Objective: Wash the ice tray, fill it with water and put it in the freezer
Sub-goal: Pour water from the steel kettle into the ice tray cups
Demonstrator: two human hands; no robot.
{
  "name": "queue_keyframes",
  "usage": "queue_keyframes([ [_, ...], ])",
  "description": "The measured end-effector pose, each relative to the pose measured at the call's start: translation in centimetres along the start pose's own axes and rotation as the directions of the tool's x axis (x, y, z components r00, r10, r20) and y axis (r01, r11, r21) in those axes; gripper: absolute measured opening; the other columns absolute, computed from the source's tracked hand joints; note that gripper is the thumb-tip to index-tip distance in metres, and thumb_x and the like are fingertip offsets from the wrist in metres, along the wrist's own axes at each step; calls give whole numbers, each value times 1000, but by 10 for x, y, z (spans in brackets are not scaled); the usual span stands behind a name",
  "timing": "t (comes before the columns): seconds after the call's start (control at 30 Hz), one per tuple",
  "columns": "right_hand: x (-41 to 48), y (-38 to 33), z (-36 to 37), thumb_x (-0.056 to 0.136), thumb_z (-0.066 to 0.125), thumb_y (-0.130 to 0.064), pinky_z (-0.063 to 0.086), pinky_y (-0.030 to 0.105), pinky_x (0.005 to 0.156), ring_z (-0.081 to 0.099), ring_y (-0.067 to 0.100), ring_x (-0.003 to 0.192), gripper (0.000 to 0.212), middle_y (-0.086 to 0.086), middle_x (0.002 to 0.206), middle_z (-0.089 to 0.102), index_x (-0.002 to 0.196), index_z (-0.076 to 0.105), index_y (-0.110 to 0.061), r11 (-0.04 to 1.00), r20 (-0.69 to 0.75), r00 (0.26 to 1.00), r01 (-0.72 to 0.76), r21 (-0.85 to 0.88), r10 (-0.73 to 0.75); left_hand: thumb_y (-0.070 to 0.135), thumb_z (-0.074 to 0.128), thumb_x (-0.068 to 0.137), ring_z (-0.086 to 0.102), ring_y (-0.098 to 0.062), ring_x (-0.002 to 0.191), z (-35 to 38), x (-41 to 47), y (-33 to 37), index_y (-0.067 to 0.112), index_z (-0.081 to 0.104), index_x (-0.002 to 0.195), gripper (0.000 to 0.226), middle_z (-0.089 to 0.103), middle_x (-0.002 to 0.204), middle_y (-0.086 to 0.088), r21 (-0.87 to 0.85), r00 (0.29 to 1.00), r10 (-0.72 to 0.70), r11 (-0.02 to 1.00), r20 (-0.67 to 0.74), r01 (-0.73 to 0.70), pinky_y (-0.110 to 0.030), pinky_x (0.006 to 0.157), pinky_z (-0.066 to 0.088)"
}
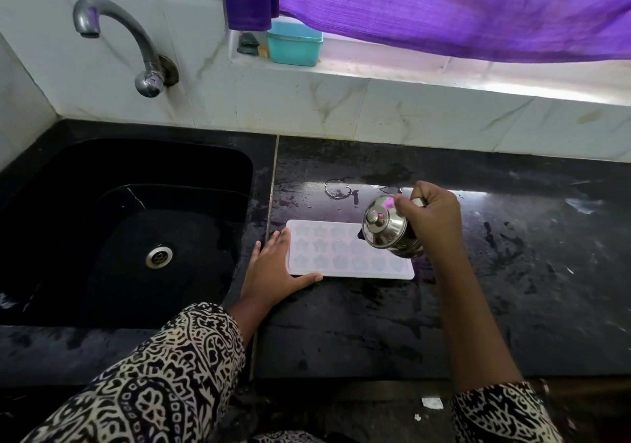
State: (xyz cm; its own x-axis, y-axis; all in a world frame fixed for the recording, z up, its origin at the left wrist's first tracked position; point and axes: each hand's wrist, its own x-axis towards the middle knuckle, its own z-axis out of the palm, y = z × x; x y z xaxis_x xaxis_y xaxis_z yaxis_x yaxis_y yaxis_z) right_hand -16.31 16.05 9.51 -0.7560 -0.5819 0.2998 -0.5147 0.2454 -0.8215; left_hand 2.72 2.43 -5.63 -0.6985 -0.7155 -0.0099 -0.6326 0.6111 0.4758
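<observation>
Risk of spilling: I think the steel jug (389, 229) is tilted rather far over the ice tray (341, 254). If the water comes too fast, it may run over the shallow moulds and onto the desk (512, 272), which looks wet.
Risk of sliding: the tray seems light and the desk around it is wet, so a knock from the jug could move it. Perhaps this is why one hand steadies it.
Risk at carrying: a tray filled to the edge would be difficult to bring to the freezer without losing water.
Ice tray: it lies flat on the desk, with the sink (170, 169) just to its left.
Left hand (273, 265): spread flat with straight fingers, touching the tray's left end and near corner.
Right hand (432, 217): closed around the jug's handle, above the tray's right end.
Water in the moulds: I cannot tell how full they are.
</observation>
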Motion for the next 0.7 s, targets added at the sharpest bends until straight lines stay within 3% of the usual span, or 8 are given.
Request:
queue_keyframes([
  [0.7, 3, 4, -1, 80, 67, -9, 34, 28, 56, 34, 12, 53, 42, -1, 52, 38, 54, 36, -18, 999, 9, 999, 37, -8, -37, 90, 34, 53, 6, -6, 147, 1, -1, 0, 16, 10, 153, 127, 14, 160, 5, -6, 1000, -9, 1000, -2, 9, -35, 119, -1],
])
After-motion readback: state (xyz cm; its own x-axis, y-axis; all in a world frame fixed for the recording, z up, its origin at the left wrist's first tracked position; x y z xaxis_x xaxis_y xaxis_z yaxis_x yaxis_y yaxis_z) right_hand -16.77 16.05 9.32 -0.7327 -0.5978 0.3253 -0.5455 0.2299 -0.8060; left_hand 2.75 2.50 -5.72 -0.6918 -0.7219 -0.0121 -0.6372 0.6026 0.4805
